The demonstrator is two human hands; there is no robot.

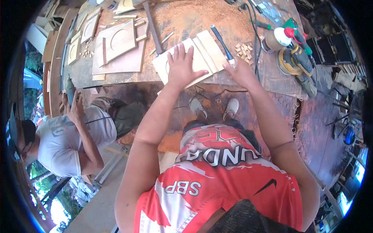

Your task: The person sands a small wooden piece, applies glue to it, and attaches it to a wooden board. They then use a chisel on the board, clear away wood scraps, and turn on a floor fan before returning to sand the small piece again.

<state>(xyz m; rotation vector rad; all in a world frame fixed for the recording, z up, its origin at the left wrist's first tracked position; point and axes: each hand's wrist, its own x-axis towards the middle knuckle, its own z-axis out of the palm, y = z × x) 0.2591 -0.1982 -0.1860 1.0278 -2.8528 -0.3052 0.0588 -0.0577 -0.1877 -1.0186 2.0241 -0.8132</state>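
Observation:
My left hand [182, 66] presses flat, fingers spread, on a light wooden panel [200, 62] at the table's front edge. A curved line shows on the panel beside the fingers, and a raised strip [206, 54] runs across its right part. My right hand [243, 73] is at the panel's right edge, thumb and fingers closed around the pale lower end of a slim dark stick-like tool [220, 40]. The tool points away from me along the panel's edge; its exact kind I cannot tell.
Small wood blocks [244, 52] lie beyond my right hand, near a black cord [254, 27]. A sander [289, 60] and a bottle [276, 40] stand at right. More panels [120, 42] and a hammer-like tool [152, 29] lie left. A person [77, 136] holds a grey tool [70, 90] nearby.

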